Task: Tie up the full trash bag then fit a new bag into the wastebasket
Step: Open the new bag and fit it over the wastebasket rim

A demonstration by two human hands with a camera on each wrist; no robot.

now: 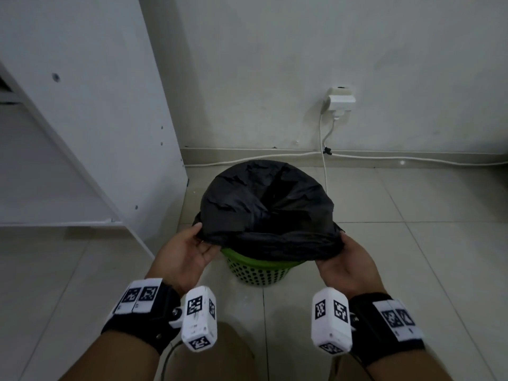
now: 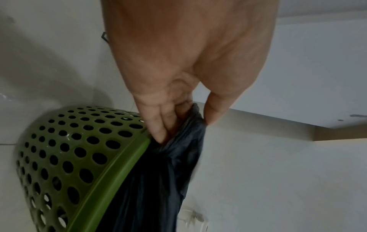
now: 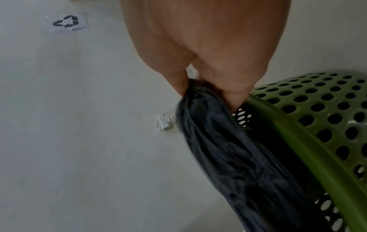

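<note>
A black trash bag (image 1: 264,204) spreads open over a green perforated wastebasket (image 1: 258,270) on the tiled floor. My left hand (image 1: 189,251) pinches the bag's near left edge (image 2: 184,133) between thumb and fingers, just above the green rim (image 2: 111,177). My right hand (image 1: 346,259) grips the bunched near right edge (image 3: 202,106) beside the basket's rim (image 3: 298,141). The near edge of the bag is stretched between both hands, lifted off the front rim. What lies inside the bag is hidden.
A white cabinet panel (image 1: 96,119) stands close on the left. A wall socket with a plug (image 1: 341,101) and white cables (image 1: 324,160) run along the wall behind the basket. My knee (image 1: 214,353) is low in the head view.
</note>
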